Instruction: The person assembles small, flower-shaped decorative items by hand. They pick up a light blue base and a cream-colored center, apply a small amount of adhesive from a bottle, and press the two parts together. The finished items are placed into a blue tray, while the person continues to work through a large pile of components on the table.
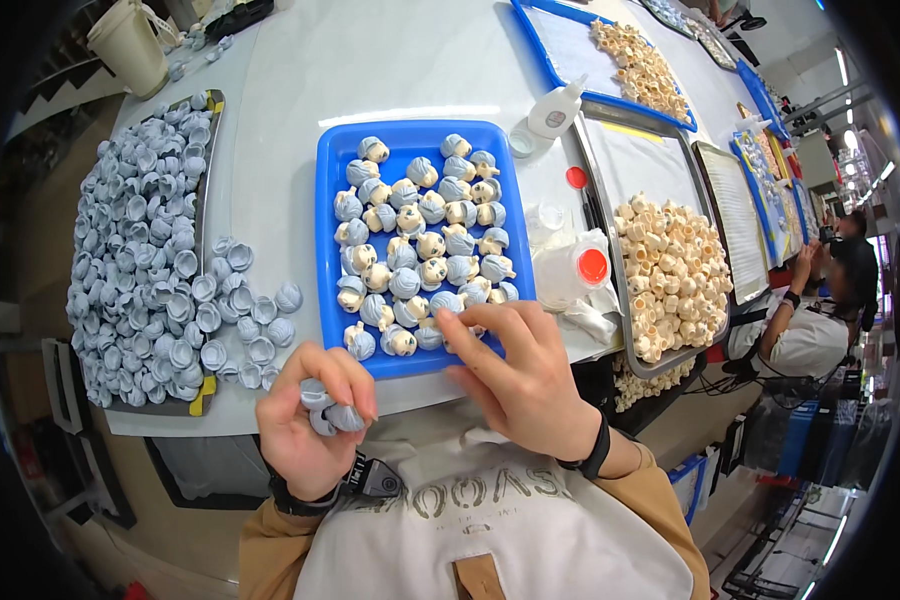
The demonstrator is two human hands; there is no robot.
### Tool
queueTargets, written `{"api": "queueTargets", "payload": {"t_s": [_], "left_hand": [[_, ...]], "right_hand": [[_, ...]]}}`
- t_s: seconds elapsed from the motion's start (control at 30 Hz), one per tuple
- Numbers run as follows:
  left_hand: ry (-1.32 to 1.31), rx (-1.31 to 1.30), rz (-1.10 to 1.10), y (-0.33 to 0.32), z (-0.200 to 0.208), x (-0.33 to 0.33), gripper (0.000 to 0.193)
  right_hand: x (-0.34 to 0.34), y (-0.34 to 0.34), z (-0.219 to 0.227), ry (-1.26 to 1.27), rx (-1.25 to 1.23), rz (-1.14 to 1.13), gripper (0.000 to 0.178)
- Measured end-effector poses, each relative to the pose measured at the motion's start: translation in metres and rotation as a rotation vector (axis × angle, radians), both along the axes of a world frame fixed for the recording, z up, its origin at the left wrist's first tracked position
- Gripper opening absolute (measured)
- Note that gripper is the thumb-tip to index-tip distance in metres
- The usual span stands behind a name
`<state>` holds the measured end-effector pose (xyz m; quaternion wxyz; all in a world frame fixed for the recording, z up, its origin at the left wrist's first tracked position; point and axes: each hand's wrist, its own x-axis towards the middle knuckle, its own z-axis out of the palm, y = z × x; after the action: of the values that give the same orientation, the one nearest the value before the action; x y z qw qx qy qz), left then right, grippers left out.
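My left hand (pixel 315 420) is closed around several small grey-blue hair shells (pixel 330 405), in front of the tray's near left corner. My right hand (pixel 520 375) reaches over the near edge of a blue tray (pixel 327 250). Its index finger and thumb are curled around a small doll head (pixel 449 347), mostly hidden by the fingers. Rows of cream doll heads with grey-blue hair (pixel 404 283) fill much of the tray, lying turned in various directions.
A large heap of grey-blue hair shells (pixel 140 250) covers a tray at left, with loose ones spilling toward me. At right, a metal tray (pixel 625 165) holds cream head pieces (pixel 670 275). Between stand a white squeeze bottle (pixel 555 108) and a red-topped container (pixel 590 266). Another person (pixel 810 300) sits far right.
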<state>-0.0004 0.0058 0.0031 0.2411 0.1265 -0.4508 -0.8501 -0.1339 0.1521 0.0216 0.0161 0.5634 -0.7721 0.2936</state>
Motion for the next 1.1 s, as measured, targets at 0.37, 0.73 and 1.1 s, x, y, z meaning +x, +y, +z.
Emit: {"api": "queueTargets", "payload": {"t_s": [0.37,0.73,1.1], "left_hand": [[-0.024,-0.036,-0.018,0.007,-0.001,-0.001,0.039],[-0.146,-0.087,0.004,0.01,-0.002,-0.001,0.048],[-0.174,-0.043,-0.225,0.009,0.0,-0.002,0.045]], "right_hand": [[-0.005,-0.012,-0.022,-0.028,-0.211,-0.001,0.021],[-0.022,0.053,0.022,0.068,-0.095,-0.18,0.036],[-0.11,0.142,0.019,0.127,0.262,-0.812,0.016]]}}
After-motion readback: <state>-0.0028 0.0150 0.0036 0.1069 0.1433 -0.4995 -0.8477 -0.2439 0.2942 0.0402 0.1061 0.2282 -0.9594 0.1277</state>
